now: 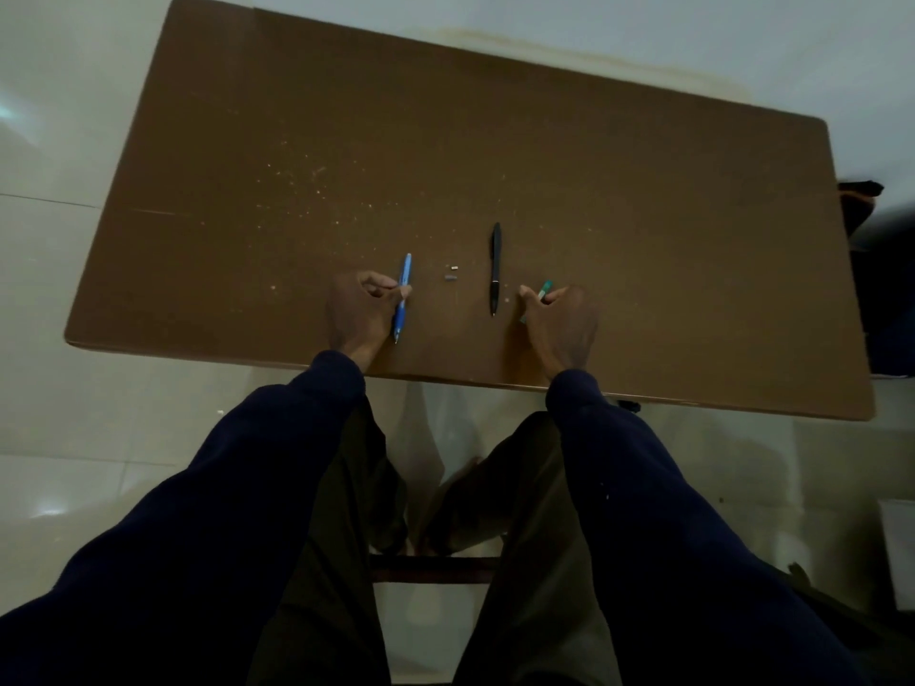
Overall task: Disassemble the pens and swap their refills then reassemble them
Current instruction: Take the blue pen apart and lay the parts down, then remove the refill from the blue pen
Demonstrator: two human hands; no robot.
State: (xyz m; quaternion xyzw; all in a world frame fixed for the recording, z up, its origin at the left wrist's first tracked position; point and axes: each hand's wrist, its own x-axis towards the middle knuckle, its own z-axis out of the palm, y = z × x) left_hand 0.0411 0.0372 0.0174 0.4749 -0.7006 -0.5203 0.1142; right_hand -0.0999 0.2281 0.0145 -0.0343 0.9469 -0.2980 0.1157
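Observation:
A blue pen (pixel 403 294) lies near the front of the brown table (pixel 643 215), tip pointing toward me. My left hand (pixel 356 314) pinches it at mid-barrel. A black pen (pixel 495 267) lies free on the table between my hands. My right hand (pixel 562 321) curls round a green pen (pixel 544 291), of which only the top end shows above the fingers. Two small grey parts (pixel 451 272) sit on the table between the blue and black pens.
The table's front edge runs just below my wrists, with my knees and a pale tiled floor beneath. Light specks dot the left middle of the tabletop. A dark object (pixel 859 200) sits past the table's right edge.

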